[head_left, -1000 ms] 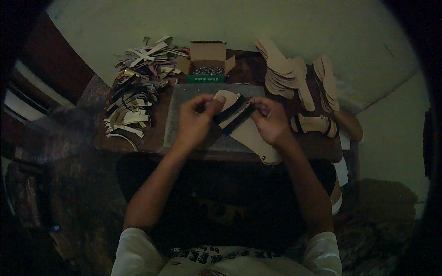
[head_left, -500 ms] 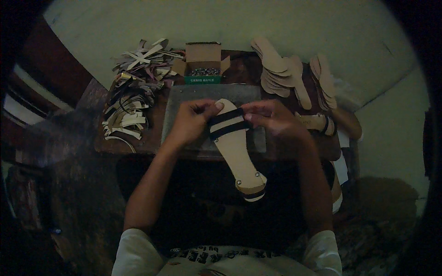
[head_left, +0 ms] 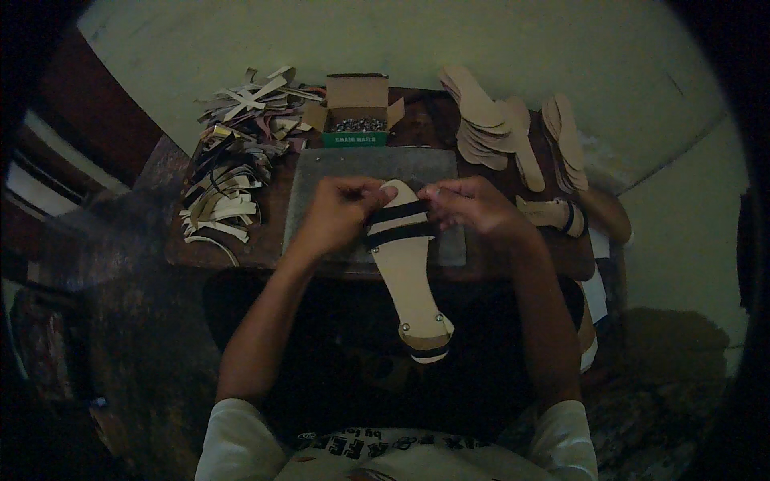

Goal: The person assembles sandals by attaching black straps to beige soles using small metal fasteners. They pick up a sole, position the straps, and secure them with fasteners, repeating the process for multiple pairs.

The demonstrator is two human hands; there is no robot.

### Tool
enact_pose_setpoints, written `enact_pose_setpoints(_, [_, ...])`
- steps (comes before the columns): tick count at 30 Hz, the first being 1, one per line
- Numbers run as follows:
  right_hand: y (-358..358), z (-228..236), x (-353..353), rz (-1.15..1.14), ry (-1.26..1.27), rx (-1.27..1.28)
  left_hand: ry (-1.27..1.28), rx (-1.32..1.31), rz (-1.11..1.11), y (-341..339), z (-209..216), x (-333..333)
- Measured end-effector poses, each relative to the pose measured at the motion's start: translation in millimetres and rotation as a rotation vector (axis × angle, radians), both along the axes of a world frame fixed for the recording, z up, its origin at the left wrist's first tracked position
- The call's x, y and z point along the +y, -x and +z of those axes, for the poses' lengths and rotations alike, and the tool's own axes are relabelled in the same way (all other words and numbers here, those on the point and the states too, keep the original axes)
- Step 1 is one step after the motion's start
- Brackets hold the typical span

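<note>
A beige sandal (head_left: 407, 276) with two black straps (head_left: 401, 232) across its front is held over the near part of a grey slab (head_left: 321, 184). Round metal studs sit by the straps and at the heel, which carries a dark band and hangs toward me. My left hand (head_left: 335, 216) is closed on the left side of the toe, its thumb on top. At the sandal's right edge, my right hand (head_left: 475, 210) has its fingers pinched at the end of the front strap. Anything small between those fingertips is hidden.
A wooden table (head_left: 281, 255) carries heaped strap strips (head_left: 228, 168) at left and an open box (head_left: 354, 138) of metal nails behind the slab. Stacked beige soles (head_left: 481, 120) and another sandal (head_left: 553, 212) lie at right, beside another person's limb (head_left: 605, 215).
The sandal has swung more upright, its heel shifting left and toward me. My right fingers have drawn in closer together at the strap's end. My left hand stays on the toe.
</note>
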State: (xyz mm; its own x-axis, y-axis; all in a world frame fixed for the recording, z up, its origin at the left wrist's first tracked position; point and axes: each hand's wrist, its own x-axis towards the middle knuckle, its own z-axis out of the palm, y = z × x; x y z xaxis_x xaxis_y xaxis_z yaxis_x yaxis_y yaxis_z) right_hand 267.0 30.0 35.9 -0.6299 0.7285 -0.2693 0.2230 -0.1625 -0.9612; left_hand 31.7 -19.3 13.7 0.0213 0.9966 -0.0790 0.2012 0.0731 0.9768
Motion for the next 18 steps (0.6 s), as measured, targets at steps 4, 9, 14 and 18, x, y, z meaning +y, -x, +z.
enact_pose_setpoints(4, [3, -11, 2, -0.028, -0.05, -0.052, 0.039, 0.001, -0.018, -4, 6, -2])
enact_pose_setpoints(9, [6, -14, 2, -0.049, -0.1, -0.12, 0.062, -0.047, -0.042, -3, 7, -3])
enact_pose_setpoints(14, [4, -7, 3, -0.074, -0.073, -0.163, 0.06, -0.081, -0.054, 1, 3, -1])
enact_pose_setpoints(18, [9, 5, -2, -0.192, -0.01, -0.077, 0.181, -0.177, 0.007, 7, -1, 6])
